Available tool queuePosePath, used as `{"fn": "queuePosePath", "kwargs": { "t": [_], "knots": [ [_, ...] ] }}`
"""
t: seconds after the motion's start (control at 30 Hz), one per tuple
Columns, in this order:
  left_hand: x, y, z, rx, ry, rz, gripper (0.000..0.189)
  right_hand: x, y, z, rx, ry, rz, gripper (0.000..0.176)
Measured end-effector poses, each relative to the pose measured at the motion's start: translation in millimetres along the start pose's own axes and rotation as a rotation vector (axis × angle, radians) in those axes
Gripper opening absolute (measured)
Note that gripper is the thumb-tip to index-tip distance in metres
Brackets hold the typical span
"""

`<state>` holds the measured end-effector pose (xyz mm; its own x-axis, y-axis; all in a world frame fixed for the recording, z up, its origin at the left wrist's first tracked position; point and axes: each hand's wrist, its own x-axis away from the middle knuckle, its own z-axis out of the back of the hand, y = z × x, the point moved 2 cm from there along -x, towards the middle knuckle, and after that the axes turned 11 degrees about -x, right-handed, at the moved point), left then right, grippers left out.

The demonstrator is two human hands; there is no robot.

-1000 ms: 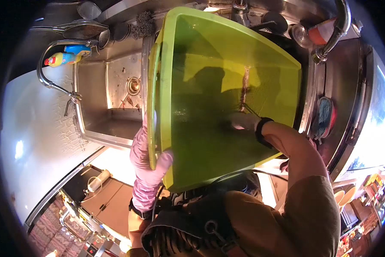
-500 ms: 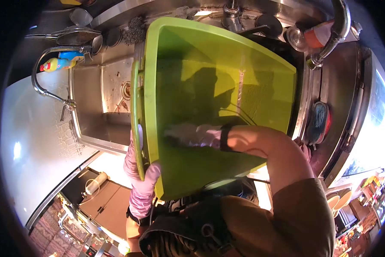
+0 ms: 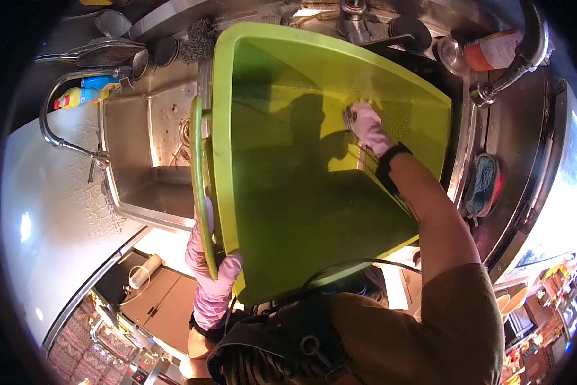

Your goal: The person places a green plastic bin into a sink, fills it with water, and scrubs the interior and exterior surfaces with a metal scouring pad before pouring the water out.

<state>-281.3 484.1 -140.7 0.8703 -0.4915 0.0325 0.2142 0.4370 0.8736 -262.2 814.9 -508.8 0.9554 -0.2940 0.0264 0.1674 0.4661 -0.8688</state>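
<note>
A large green plastic bin [image 3: 295, 237] lies tilted over the sink with its opening toward me. My left hand [image 3: 212, 279], in a pink glove, is closed around the bin's rim and handle [image 3: 203, 192] at the near left. My right hand [image 3: 370, 130], gloved too, reaches inside with fingers closed on a small grey scourer [image 3: 349, 117], mostly covered by the fingers. It presses toward the bin's far inner wall, by a wet, foamy-looking patch [image 3: 391, 115]. Shadows fall across the inside of the bin.
To the left is a steel sink basin [image 3: 128, 147] with bits around its drain. Faucets [image 3: 484, 93] arch at both sides. A steel wool clump [image 3: 198, 40] sits behind, bottles [image 3: 89, 93] stand left, and a blue-and-red sponge [image 3: 481, 185] lies right.
My right hand has moved from the bin's shaded near side up and right to its far inner wall. My left hand keeps its hold, and the bin has barely shifted.
</note>
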Motion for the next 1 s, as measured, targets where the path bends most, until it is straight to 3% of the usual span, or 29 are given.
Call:
{"fn": "queuePosePath", "kwargs": {
  "t": [0.07, 0.13, 0.2, 0.27, 0.3, 0.33, 0.43, 0.47, 0.53, 0.63, 0.67, 0.8, 0.9, 0.93, 1.0],
  "knots": [
    [-1, -1, 0, -0.014, 0.006, -0.008, 0.078, -34, -36, -13, 0.132, 0.103, -0.236, 0.02],
    [-1, -2, 0, -0.021, 0.016, -0.017, 0.078, -28, -90, -56, 0.058, 0.069, -0.218, 0.023],
    [-4, -1, -3, 0.006, 0.026, 0.005, 0.079, 8, -138, -103, -0.062, -0.032, 0.06, 0.029],
    [0, -5, -1, -0.028, 0.043, 0.007, 0.08, 29, -176, -103, -0.111, -0.189, 0.293, 0.032],
    [-2, -4, 0, -0.051, 0.029, 0.001, 0.08, 37, -179, -106, -0.157, -0.19, 0.317, 0.031],
    [-2, -4, 2, -0.074, 0.014, -0.002, 0.08, 42, -180, -109, -0.206, -0.195, 0.337, 0.03],
    [0, -3, 0, 0.012, 0.017, 0.011, 0.08, 11, -111, -58, -0.029, -0.368, -0.365, 0.017],
    [-2, -3, -3, 0.067, 0.035, 0.004, 0.08, 10, -95, -30, -0.195, -0.102, -0.261, 0.017],
    [-5, 0, -4, 0.086, 0.013, 0.001, 0.079, 21, -32, -19, 0.244, 0.097, -0.196, 0.014],
    [-1, -4, -2, 0.116, -0.006, 0.031, 0.078, 10, -106, -42, -0.907, 0.291, -0.357, 0.028],
    [0, -5, -1, 0.124, -0.009, 0.034, 0.078, 4, -131, -54, -1.059, 0.271, -0.35, 0.027],
    [-4, -4, -1, 0.106, -0.019, 0.019, 0.078, -39, -181, -84, -1.356, 0.143, -0.303, 0.023],
    [-9, 0, -3, 0.061, -0.009, -0.018, 0.078, -41, -150, -71, -1.541, 0.224, -0.377, 0.021],
    [-5, -3, 1, 0.043, -0.027, 0.048, 0.078, -37, -136, -66, -1.572, 0.281, -0.395, 0.02],
    [-6, -6, 0, 0.042, -0.008, 0.028, 0.078, -30, -91, -52, -1.54, 0.429, -0.409, 0.018]
  ]
}}
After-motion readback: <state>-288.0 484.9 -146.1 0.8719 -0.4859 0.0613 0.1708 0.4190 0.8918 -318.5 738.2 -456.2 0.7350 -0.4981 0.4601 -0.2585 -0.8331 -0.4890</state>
